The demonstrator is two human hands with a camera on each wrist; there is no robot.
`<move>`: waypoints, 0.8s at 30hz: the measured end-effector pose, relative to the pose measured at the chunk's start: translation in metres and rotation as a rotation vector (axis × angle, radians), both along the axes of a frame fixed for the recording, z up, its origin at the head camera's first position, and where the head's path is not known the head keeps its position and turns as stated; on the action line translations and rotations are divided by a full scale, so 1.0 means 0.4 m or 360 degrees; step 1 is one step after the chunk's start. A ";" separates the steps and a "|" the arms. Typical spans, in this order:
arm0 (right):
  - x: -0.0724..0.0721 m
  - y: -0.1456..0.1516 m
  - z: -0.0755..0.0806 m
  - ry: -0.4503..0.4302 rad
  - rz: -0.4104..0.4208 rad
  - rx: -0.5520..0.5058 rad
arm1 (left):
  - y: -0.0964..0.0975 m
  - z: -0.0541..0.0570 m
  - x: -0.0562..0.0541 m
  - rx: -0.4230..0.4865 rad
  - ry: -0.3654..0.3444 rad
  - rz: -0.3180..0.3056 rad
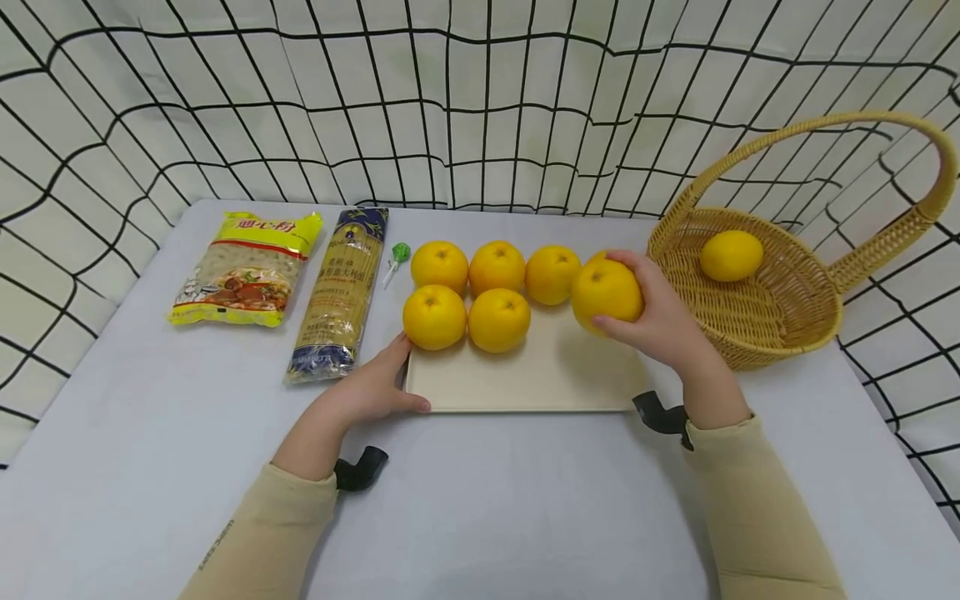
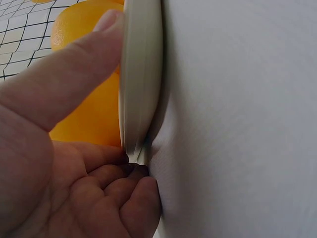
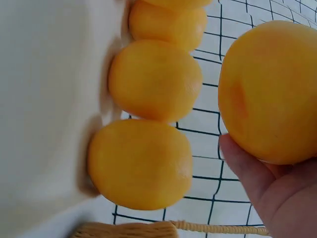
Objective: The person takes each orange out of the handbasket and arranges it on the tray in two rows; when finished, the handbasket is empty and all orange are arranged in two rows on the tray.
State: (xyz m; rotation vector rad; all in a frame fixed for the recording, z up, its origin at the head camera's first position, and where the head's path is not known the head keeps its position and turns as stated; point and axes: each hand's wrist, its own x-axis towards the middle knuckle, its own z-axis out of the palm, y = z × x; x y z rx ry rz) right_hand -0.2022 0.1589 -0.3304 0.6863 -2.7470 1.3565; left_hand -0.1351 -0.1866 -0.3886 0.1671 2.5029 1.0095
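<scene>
My left hand (image 1: 378,383) holds the cream tray (image 1: 517,387) at its left front corner, thumb along the rim and fingers curled at the edge in the left wrist view. In the right hand (image 1: 656,312) is an orange (image 1: 607,292), gripped between thumb and fingers and raised over the tray's right part. Several oranges (image 1: 497,267) stand on the tray in a back row. Two more, a front left orange (image 1: 435,317) and its neighbour (image 1: 498,320), sit before them. The held orange partly hides the rightmost back orange (image 3: 141,163) in the head view.
At the right stands a wicker basket (image 1: 757,325) with a tall handle and a lemon (image 1: 732,256) inside. Left of the tray lie a green lollipop (image 1: 401,252), a pack of spaghetti (image 1: 341,292) and a yellow noodle bag (image 1: 247,267). Black netting (image 1: 487,108) borders the table.
</scene>
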 end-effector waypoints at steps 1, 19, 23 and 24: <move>0.002 -0.003 -0.005 -0.0020 -0.0001 -0.0012 | 0.001 -0.001 -0.001 0.0001 -0.0001 -0.0002; 0.006 -0.067 -0.054 -0.0145 0.0050 0.0002 | -0.002 -0.001 -0.001 -0.0004 -0.0004 -0.0004; 0.004 -0.069 -0.059 -0.0138 0.0041 0.0126 | 0.001 0.001 -0.001 0.0013 0.0005 -0.0002; 0.003 -0.070 -0.059 -0.0139 0.0038 0.0162 | 0.002 0.002 -0.001 0.0017 0.0005 0.0003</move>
